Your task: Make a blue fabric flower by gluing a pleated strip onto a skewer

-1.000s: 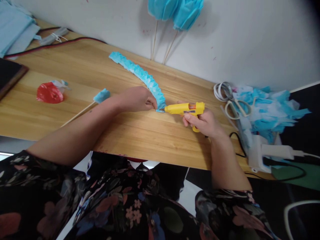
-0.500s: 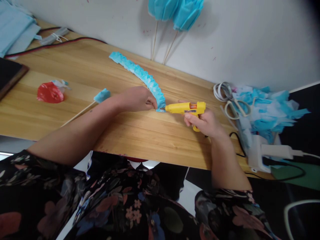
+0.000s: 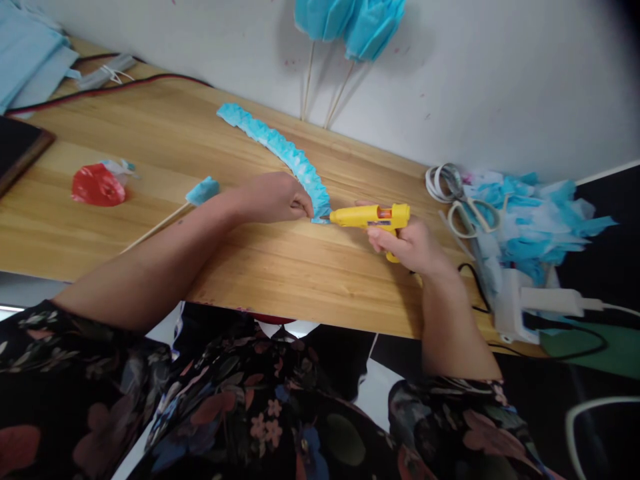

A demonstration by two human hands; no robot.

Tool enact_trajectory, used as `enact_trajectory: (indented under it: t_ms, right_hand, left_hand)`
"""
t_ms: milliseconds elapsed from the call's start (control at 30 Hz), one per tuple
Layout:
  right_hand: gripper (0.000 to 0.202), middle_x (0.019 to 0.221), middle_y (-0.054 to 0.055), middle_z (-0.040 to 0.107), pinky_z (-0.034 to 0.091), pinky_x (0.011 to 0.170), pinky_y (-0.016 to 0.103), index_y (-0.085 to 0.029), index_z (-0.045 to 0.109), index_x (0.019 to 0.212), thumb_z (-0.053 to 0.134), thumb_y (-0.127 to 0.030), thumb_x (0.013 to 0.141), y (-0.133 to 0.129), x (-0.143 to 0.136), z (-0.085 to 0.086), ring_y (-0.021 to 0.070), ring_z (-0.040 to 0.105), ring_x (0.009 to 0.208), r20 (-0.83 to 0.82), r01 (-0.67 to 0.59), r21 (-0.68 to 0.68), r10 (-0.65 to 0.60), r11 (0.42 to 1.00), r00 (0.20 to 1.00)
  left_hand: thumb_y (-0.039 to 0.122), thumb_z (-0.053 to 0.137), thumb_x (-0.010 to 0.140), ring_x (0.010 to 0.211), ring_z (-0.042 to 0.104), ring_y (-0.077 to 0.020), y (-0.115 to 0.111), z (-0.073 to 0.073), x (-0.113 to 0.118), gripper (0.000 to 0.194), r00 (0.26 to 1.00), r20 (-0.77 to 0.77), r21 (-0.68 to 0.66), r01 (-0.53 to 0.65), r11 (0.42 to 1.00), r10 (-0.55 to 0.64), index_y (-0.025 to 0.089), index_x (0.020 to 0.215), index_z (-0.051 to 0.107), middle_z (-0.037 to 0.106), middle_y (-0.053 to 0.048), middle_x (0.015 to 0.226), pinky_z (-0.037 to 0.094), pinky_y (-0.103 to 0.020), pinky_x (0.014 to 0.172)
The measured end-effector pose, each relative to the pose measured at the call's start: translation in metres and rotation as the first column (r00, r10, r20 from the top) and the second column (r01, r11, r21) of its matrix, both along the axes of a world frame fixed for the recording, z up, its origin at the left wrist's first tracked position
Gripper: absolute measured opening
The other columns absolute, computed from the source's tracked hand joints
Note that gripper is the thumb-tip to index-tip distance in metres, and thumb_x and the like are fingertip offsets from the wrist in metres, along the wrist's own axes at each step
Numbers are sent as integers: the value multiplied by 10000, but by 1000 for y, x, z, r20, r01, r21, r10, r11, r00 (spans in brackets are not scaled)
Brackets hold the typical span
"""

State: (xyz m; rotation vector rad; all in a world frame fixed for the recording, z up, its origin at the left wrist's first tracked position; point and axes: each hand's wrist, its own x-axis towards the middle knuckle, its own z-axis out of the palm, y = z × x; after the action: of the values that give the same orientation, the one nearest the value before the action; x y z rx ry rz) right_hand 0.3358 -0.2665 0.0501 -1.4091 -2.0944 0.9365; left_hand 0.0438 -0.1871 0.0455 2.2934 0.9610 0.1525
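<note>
Head view, barely any change over the last 1 s: left hand (image 3: 274, 196) pinches the near end of the blue strip (image 3: 296, 160) on the counter (image 3: 295, 267), right hand (image 3: 407, 244) grips the glue gun (image 3: 356, 217), nozzle (image 3: 325, 217) at that same end, so gluing there appears still under way.

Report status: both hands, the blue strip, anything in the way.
Right hand gripping yellow glue gun, tip at near end of blue strip. Left hand at same end. Strip lies curved; nothing seen blocking.

A black-and-red cord (image 3: 155, 77) runs across the far left. At right, scissors (image 3: 470, 206) lie beside blue and white scraps (image 3: 543, 217), with a white power strip (image 3: 509, 308) nearer.
</note>
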Motion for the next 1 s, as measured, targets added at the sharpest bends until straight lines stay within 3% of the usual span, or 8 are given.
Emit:
enact_trajectory:
  t_ms: [500, 1000]
  right_hand:
    - [369, 611, 41, 633, 427, 581, 304, -230, 520, 574, 586, -385, 902, -5, -3, 23, 165, 539, 579, 64, 33, 25, -34, 999, 997]
    - [350, 586, 25, 594, 419, 560, 299, -228, 530, 604, 595, -434, 879, -5, 1, 25, 156, 526, 571, 119, 53, -21, -50, 998, 992]
  left_hand:
    - [211, 546, 873, 969, 703, -178, 3, -8, -4, 317, 993, 104, 57, 45, 997, -50, 234, 1036, 816, 824, 13, 1026, 474, -226, 853]
    - [209, 559, 869, 946, 709, -182, 3, -8, -3, 301, 994, 94, 73, 41, 996, -48, 252, 1001, 827, 822, 8, 1015, 488, -243, 844]
